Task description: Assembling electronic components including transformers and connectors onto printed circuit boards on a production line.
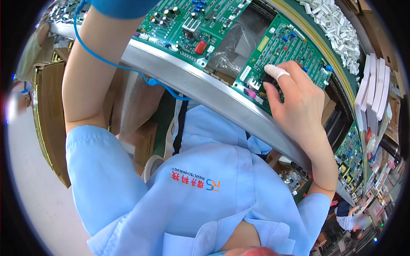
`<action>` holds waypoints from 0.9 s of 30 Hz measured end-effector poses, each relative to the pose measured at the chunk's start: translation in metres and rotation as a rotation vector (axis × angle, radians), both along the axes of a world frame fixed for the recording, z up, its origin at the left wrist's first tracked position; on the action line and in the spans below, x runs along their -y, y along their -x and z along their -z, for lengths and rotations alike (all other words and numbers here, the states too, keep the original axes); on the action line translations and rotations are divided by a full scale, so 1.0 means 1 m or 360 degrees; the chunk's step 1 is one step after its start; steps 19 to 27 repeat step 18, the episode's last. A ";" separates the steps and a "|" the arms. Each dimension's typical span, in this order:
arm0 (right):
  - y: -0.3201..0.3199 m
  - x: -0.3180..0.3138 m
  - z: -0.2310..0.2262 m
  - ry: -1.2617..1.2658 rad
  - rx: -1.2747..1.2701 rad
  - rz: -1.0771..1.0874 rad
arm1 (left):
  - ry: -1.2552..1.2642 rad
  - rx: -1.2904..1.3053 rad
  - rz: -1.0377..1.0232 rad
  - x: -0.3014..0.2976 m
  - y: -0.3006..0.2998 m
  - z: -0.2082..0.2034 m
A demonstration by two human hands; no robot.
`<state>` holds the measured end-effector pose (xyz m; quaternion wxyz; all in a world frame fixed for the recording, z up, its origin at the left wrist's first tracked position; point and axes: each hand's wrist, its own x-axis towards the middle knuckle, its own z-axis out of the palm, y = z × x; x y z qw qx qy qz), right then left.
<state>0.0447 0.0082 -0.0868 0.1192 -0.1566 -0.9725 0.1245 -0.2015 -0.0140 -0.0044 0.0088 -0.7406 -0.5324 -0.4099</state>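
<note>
My right hand (297, 91) is over a green circuit board (294, 47) at the right, a white finger cot (276, 71) on one finger. Its thumb and fingers close round a dark part (268, 78) on the board, mostly hidden by them. Beside that part sit a white connector (245, 73) and a pinkish-purple component (250, 93). My left arm (92, 72) reaches up to the top edge, where a blue covering (124, 6) wraps the wrist; the left hand lies outside the picture. A blue cord (111, 64) hangs there.
Another green board (183, 25), with a red component, lies to the left, past clear plastic film. A metal rail (192, 74) runs along the near edge. White connectors (337, 30) are heaped at the far right, near white strips (373, 85). A cardboard box (49, 119) stands left.
</note>
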 end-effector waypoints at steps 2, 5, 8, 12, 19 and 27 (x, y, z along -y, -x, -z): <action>0.003 -0.001 0.000 -0.0024 0.0036 -0.0032 | 0.0324 0.0267 -0.0196 0.019 -0.004 0.000; -0.004 -0.004 0.002 -0.0019 -0.0022 -0.0056 | 0.0611 0.0848 -0.0142 0.038 -0.016 0.007; -0.010 -0.012 -0.019 0.0021 -0.0007 0.0070 | 0.1191 0.1291 -0.0014 0.057 -0.036 0.017; -0.032 -0.025 -0.033 0.0136 -0.0238 0.0278 | 0.0948 0.0511 0.0014 0.077 -0.077 0.046; -0.070 -0.020 -0.027 0.0313 -0.0223 0.0460 | 0.0876 -0.0080 0.0165 0.068 -0.106 0.068; -0.070 -0.020 -0.027 0.0313 -0.0223 0.0460 | 0.0876 -0.0080 0.0165 0.068 -0.106 0.068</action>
